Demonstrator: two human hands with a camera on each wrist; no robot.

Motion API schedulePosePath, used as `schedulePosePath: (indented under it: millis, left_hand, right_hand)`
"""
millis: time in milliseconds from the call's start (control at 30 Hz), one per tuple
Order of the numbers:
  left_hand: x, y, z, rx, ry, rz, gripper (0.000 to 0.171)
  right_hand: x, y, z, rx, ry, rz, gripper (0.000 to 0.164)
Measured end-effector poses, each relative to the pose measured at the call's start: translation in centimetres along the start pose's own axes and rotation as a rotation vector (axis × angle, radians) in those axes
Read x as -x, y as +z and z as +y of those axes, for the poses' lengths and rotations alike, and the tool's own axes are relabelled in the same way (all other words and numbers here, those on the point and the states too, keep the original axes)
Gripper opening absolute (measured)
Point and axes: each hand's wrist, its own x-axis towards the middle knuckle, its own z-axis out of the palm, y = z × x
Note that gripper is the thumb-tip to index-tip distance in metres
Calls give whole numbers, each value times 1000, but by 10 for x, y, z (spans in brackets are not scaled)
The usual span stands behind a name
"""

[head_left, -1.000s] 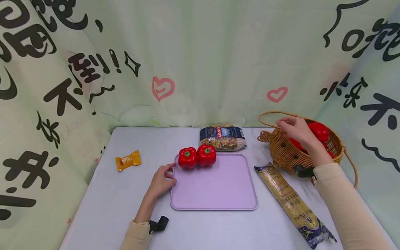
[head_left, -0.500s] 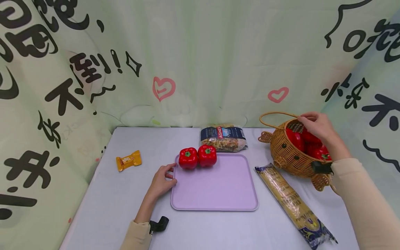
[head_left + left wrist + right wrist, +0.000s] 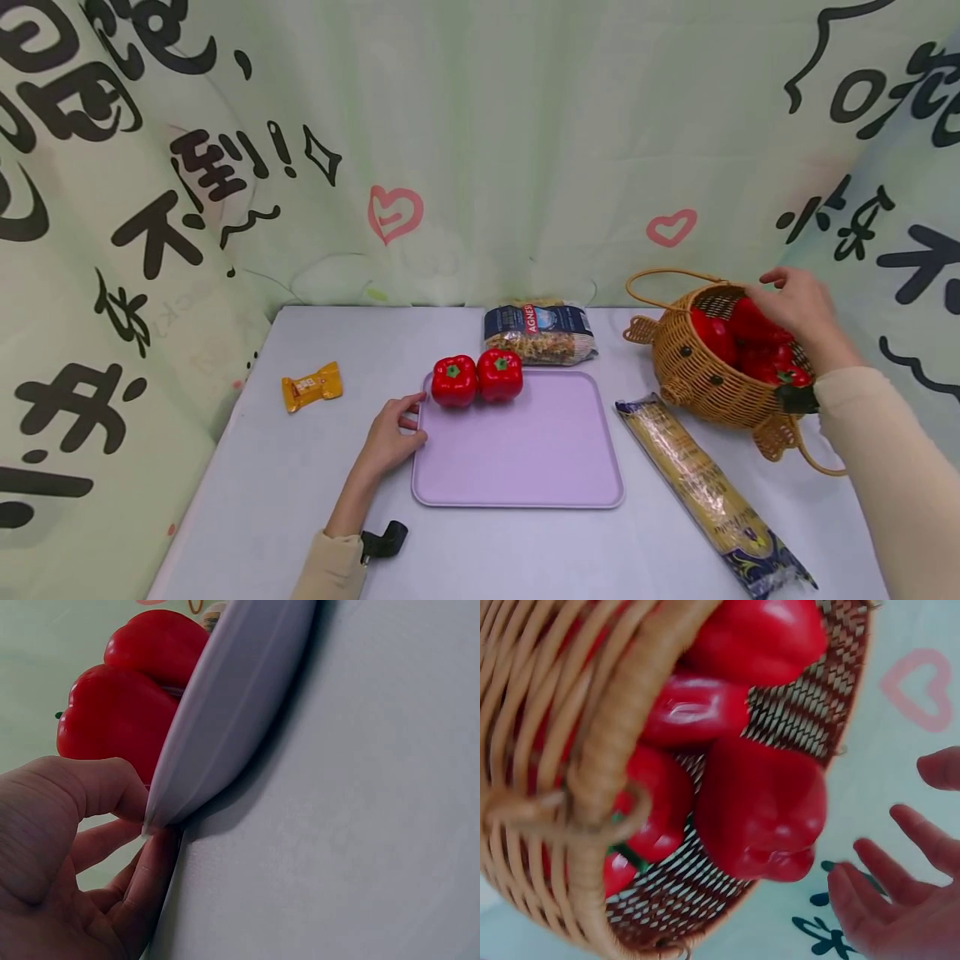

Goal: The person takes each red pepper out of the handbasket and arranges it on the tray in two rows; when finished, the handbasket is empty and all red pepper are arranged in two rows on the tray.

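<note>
1. Currently pinching the left rim of the lilac tray [image 3: 517,450] between thumb and fingers of the left hand [image 3: 392,435]; with an uneven tug, could tilt it.
2. With such a tilt, would probably roll the two red peppers [image 3: 453,382], side by side at the tray's far left corner, over the edge.
3. Note the right hand [image 3: 800,310], fingers spread and gripping nothing, near the rim of the wicker basket [image 3: 697,389]; with a careless sweep, could tip it.
4. On tipping it, could spill the peppers in the basket [image 3: 765,806], heaped up close to its mouth.
5. With a low-dragged sleeve [image 3: 885,458], could shove the long gold packet [image 3: 708,487], lying just right of the tray.
</note>
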Motion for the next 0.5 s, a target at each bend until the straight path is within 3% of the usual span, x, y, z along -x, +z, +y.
schedulePosePath:
  millis: [167,500]
  left_hand:
    - [0,1,0,6,3,-8,60]
    - [1,3,1,9,18,-8,59]
  right_hand:
    - [-1,-4,8,83,20,-12,58]
    - [0,-3,24,98,74,-80,60]
